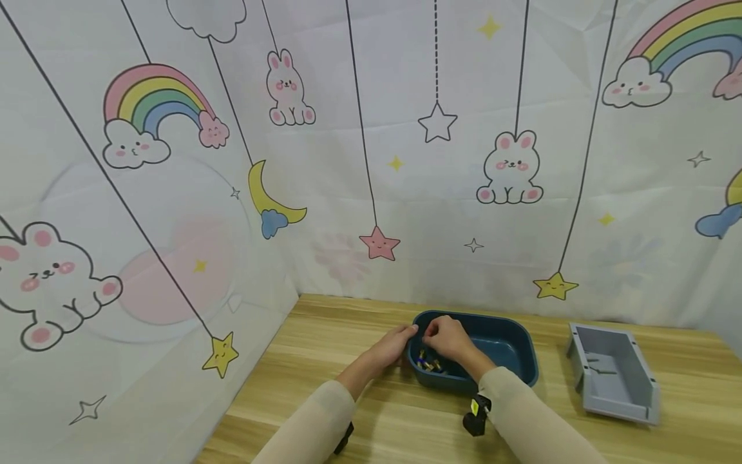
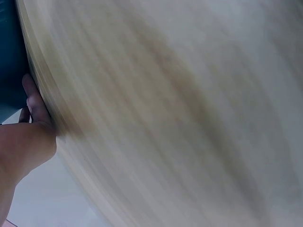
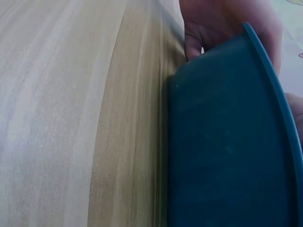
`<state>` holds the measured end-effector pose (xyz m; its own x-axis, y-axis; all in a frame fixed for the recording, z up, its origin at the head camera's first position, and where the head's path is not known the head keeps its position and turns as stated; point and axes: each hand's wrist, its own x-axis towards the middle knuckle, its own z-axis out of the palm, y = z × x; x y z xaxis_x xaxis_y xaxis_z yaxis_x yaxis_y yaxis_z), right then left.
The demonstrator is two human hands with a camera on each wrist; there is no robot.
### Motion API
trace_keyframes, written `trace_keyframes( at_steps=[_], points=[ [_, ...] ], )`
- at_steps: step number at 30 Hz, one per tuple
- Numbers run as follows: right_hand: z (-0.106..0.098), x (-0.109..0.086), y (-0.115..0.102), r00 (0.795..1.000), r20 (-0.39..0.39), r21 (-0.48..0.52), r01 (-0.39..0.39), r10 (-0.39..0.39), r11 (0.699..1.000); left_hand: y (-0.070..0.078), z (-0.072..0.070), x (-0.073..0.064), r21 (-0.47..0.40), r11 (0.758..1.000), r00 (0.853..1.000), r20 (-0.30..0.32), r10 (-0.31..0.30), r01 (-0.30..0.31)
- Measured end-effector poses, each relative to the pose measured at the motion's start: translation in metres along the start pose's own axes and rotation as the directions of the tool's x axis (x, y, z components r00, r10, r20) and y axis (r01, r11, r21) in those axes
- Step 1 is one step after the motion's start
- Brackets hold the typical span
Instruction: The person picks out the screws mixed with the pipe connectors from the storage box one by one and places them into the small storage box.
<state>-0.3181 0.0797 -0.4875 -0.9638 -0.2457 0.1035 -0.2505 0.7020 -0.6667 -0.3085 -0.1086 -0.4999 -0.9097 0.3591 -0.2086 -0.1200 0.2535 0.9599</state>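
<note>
A dark blue plastic bin with rounded corners stands on the wooden table. My left hand grips its left end, thumb at the rim and fingers along the outer wall; the right wrist view also shows this left hand against the bin's side. Over the left part of the bin, my right hand reaches in with bent fingers. Whether its fingertips pinch anything is too small to tell. Several small gold-coloured and dark pieces lie in the bin's left end, just below the right hand.
To the right of the bin sits a grey open-fronted tray with a few thin greenish pieces inside. A white patterned cloth hangs behind the table and along its left side.
</note>
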Motion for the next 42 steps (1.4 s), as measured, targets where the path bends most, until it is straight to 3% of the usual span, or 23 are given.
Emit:
trace_keyframes(
  at_steps=[9,22,42],
  points=[
    [0.0042,0.0043,0.0016,0.997,0.067,-0.055,-0.036,0.039,0.998,-0.0001,0.0004,-0.0006,-0.013,1.0,1.0,0.003,0.002,-0.002],
    [0.0049,0.0003,-0.0014,0.998,0.048,-0.069,-0.037,0.04,0.997,0.0011,0.0016,-0.0026,-0.004,1.0,1.0,-0.014,0.016,-0.016],
    [0.0048,-0.001,-0.0002,0.995,0.09,-0.058,-0.031,0.037,0.998,0.0005,0.0003,-0.0018,0.006,1.0,1.0,-0.013,0.002,-0.002]
  ],
)
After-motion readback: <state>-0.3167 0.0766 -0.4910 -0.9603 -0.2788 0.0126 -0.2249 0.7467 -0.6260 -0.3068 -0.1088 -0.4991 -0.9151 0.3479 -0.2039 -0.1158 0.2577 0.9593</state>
